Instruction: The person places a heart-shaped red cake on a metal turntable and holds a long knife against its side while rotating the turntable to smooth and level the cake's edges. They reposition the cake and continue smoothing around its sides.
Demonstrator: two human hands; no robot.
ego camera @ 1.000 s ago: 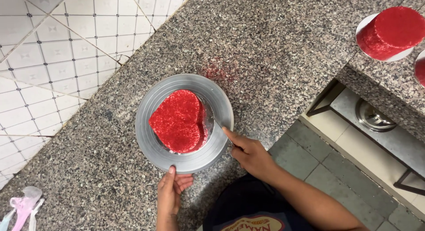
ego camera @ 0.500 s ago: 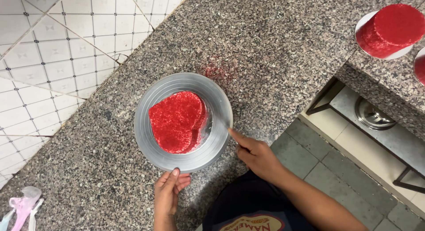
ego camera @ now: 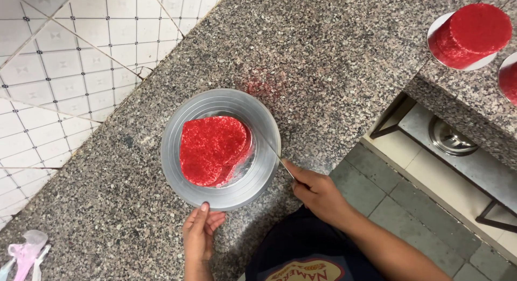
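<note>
A heart-shaped red cake (ego camera: 215,149) sits on a round grey metal turntable (ego camera: 183,168) on a speckled granite counter (ego camera: 323,60). My left hand (ego camera: 200,232) touches the turntable's near rim with its fingertips, holding nothing. My right hand (ego camera: 319,194) grips a thin metal spatula (ego camera: 269,147), whose blade lies against the cake's right side.
A round red cake on a white board (ego camera: 469,33) stands at the far right, with part of another red cake (ego camera: 509,79) at the edge. Red crumbs (ego camera: 264,87) lie behind the turntable. White tiled wall at left. A stove burner (ego camera: 449,135) sits below the counter at right.
The heart cake has turned on the turntable. My right hand has kept the spatula blade against the cake's side, and my left hand has stayed at the near rim.
</note>
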